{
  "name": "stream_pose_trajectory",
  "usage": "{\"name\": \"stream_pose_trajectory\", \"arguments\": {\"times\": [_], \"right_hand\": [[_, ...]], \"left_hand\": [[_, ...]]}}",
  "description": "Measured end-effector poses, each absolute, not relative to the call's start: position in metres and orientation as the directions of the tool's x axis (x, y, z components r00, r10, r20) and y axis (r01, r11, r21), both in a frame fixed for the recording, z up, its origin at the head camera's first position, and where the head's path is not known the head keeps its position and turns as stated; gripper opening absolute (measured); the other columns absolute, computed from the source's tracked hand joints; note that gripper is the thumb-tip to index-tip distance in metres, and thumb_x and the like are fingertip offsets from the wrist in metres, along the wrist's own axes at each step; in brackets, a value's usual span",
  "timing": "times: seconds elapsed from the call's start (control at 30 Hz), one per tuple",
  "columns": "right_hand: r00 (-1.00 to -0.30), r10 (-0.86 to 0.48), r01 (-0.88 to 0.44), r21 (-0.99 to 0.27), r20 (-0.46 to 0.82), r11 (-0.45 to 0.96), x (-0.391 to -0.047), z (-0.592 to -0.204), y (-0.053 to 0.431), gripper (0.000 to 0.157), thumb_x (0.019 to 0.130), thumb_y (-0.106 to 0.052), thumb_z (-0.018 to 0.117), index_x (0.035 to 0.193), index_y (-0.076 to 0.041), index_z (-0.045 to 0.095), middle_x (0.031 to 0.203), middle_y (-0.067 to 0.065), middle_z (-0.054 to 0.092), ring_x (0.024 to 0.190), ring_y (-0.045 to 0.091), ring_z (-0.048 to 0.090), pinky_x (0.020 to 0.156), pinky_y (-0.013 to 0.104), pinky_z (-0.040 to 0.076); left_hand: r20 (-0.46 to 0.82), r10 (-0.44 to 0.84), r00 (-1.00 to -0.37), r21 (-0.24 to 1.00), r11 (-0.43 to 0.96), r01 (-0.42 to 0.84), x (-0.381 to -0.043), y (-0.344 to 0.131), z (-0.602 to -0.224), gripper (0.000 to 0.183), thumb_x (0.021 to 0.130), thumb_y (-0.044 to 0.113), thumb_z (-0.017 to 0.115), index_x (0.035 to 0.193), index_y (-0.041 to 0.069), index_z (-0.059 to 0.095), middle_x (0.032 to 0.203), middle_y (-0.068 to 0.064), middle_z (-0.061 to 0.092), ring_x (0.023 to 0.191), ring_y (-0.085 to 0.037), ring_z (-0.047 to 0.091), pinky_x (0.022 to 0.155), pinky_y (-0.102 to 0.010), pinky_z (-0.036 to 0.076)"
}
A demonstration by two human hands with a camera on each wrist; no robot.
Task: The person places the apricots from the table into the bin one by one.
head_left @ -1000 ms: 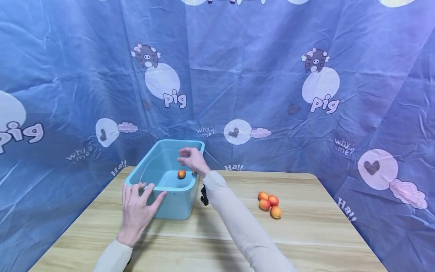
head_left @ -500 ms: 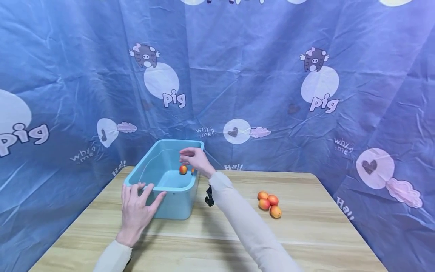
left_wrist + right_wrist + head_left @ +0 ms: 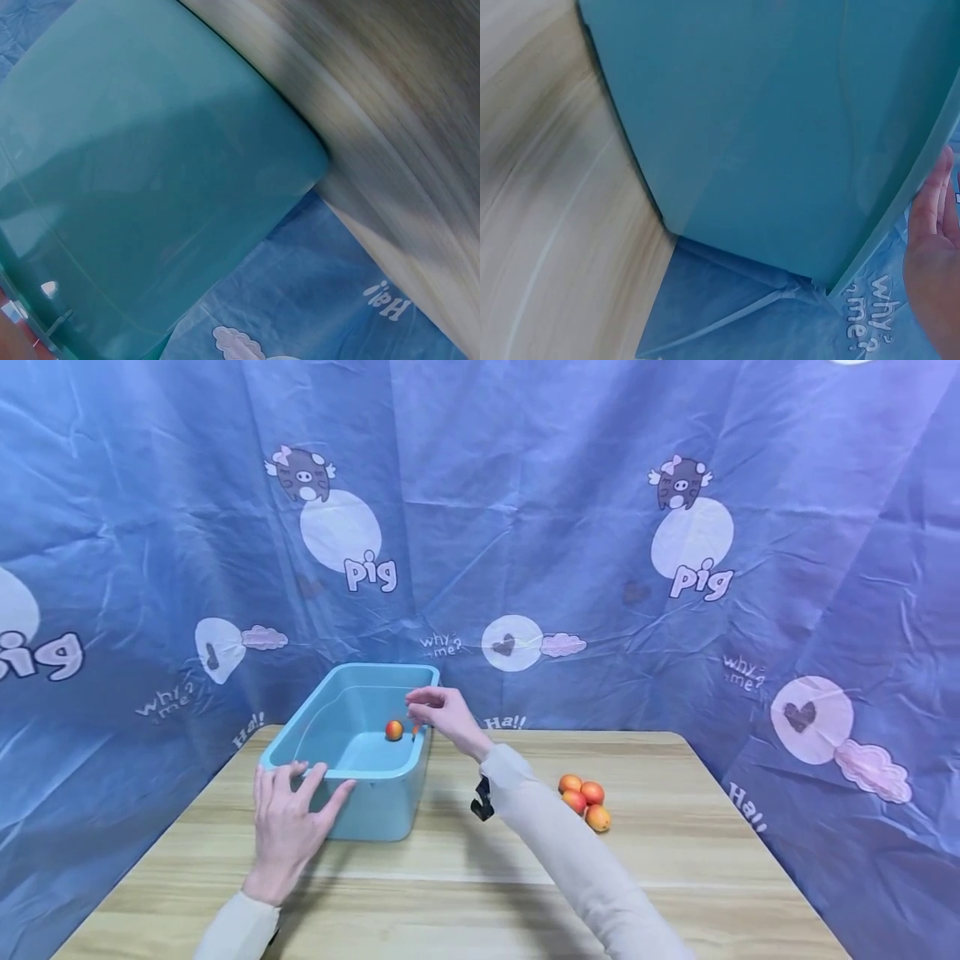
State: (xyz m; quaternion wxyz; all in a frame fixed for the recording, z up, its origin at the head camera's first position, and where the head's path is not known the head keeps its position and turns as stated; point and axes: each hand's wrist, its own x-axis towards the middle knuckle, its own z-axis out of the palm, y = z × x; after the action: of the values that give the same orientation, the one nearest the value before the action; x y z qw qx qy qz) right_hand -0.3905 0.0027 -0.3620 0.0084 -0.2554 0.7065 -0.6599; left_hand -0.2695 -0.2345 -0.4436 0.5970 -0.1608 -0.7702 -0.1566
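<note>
A light blue plastic bin (image 3: 375,806) stands on the left of the table. My left hand (image 3: 288,827) holds its near rim, fingers over the edge and thumb along the front wall. Above the bin's right rim is my right hand (image 3: 453,718), its fingers loosely bent with nothing visible in them. The right wrist view shows this hand (image 3: 934,255) beside the rim, partly out of frame. Inside the bin lies a small orange-red fruit (image 3: 394,730). A second orange patch (image 3: 416,730) shows by the right wall, mostly hidden.
Several similar orange-red fruits (image 3: 592,792) sit in a cluster on the wooden table (image 3: 450,902), right of the right forearm. A blue printed cloth (image 3: 465,527) hangs behind and at both sides of the table.
My right hand has drawn a little to the right, toward the bin's right rim. The visible fruit in the bin has rolled slightly farther back. My left hand keeps its place on the rim.
</note>
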Motion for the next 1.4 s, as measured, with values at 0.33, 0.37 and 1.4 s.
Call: {"name": "stream_pose_trajectory", "arguments": {"times": [0.33, 0.37, 1.4], "right_hand": [[-0.869, -0.371, -0.347, -0.938, 0.327, -0.014, -0.389, -0.372, 0.02, 0.029, 0.093, -0.002, 0.063, 0.121, 0.008, 0.062, 0.116, 0.025, 0.067, 0.085, 0.012, 0.069, 0.09, 0.042, 0.057], [-0.869, -0.372, -0.345, -0.938, 0.326, -0.015, -0.39, -0.374, 0.023, 0.03, 0.093, -0.002, 0.063, 0.121, 0.009, 0.062, 0.116, 0.026, 0.067, 0.085, 0.012, 0.07, 0.09, 0.044, 0.056], [-0.918, -0.277, -0.264, -0.959, 0.283, -0.106, -0.379, -0.434, 0.146, 0.044, 0.092, -0.011, 0.067, 0.127, 0.013, 0.054, 0.11, 0.008, 0.072, 0.092, 0.014, 0.069, 0.088, 0.042, 0.057]], "left_hand": [[0.971, 0.06, -0.231, 0.048, 0.899, 0.435, -0.265, -0.239, -0.444, 0.059, 0.086, 0.061, 0.062, 0.095, 0.004, 0.07, 0.093, -0.025, 0.059, 0.092, -0.046, 0.051, 0.098, -0.074, 0.031], [0.971, 0.059, -0.23, 0.049, 0.898, 0.437, -0.265, -0.239, -0.444, 0.059, 0.086, 0.061, 0.062, 0.095, 0.004, 0.07, 0.093, -0.026, 0.059, 0.091, -0.046, 0.051, 0.098, -0.074, 0.031], [0.974, 0.062, -0.219, 0.045, 0.892, 0.451, -0.267, -0.233, -0.442, 0.06, 0.087, 0.062, 0.061, 0.095, 0.003, 0.07, 0.093, -0.026, 0.059, 0.091, -0.045, 0.052, 0.099, -0.073, 0.03]]}}
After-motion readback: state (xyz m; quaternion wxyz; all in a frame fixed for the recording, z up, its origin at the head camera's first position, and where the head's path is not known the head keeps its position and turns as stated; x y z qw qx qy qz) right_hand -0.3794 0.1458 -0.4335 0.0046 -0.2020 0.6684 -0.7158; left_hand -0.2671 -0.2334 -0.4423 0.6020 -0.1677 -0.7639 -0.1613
